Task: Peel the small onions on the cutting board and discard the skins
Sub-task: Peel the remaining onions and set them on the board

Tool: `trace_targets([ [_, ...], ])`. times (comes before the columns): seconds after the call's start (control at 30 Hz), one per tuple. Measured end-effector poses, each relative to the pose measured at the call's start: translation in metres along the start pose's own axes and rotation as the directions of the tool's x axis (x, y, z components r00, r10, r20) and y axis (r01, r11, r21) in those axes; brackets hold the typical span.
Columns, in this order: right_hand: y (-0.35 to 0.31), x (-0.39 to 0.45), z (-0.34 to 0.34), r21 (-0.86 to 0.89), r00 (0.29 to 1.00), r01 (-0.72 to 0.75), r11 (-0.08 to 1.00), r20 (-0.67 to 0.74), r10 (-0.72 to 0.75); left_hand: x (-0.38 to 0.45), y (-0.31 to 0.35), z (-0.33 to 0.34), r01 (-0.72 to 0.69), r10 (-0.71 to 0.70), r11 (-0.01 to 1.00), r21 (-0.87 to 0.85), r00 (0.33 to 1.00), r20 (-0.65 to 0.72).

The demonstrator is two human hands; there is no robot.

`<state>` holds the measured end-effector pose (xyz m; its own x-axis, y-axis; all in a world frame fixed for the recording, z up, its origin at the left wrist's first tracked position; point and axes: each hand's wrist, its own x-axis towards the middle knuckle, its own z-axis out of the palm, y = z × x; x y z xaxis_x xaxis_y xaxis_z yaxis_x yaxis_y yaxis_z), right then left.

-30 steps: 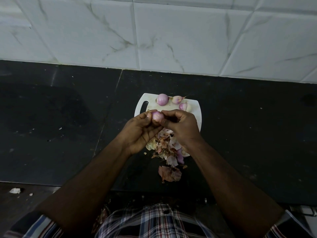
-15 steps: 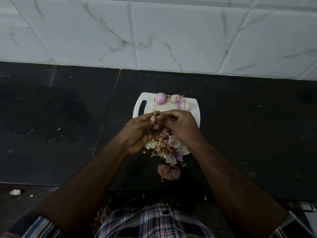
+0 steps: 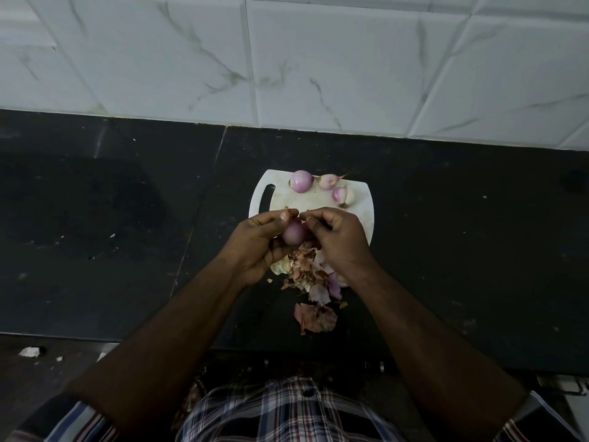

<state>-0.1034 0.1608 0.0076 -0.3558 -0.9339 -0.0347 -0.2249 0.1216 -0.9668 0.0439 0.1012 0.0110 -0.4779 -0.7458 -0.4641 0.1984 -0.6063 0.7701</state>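
An onion [image 3: 294,232] is held above the near half of the board [image 3: 363,215], cupped in the curled left hand [image 3: 255,247]. Skin at its far tip is pinched by the right hand [image 3: 338,240], thumb closed (its long axis seems to point away). Three onions [image 3: 301,181] are left at the board's far edge; skins [image 3: 307,272] are heaped at its near edge, spilling onto the surface [image 3: 127,250].

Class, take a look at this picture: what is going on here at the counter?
A person is peeling small onions over a white cutting board. Both hands work on one pink onion: the left hand cradles it while the right hand picks at its top. Three more onions wait at the board's far edge. A pile of skins lies below the hands, spilling onto the dark counter.
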Motion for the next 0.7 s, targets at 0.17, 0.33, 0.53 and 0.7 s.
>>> trace_targets([
  [0.17, -0.002, -0.006, 0.006, -0.047, 0.997, 0.05, 0.998, 0.056, -0.048, 0.0, 0.004, 0.003, -0.014, 0.014, 1.0, 0.001, 0.999, -0.046],
  [0.33, 0.002, 0.002, -0.006, 0.005, 0.996, 0.037, 0.999, 0.083, -0.037, -0.003, 0.009, 0.006, -0.012, 0.013, 1.0, 0.016, 1.0, -0.026],
  [0.53, -0.002, 0.004, -0.009, 0.133, 0.996, -0.004, 0.991, 0.092, -0.008, -0.008, 0.012, 0.006, -0.005, 0.005, 1.0, -0.01, 1.0, -0.013],
  [0.7, -0.005, 0.002, -0.002, 0.093, 0.994, -0.019, 0.995, 0.11, 0.009, -0.007, 0.012, 0.007, -0.03, 0.031, 0.999, 0.037, 0.999, -0.043],
])
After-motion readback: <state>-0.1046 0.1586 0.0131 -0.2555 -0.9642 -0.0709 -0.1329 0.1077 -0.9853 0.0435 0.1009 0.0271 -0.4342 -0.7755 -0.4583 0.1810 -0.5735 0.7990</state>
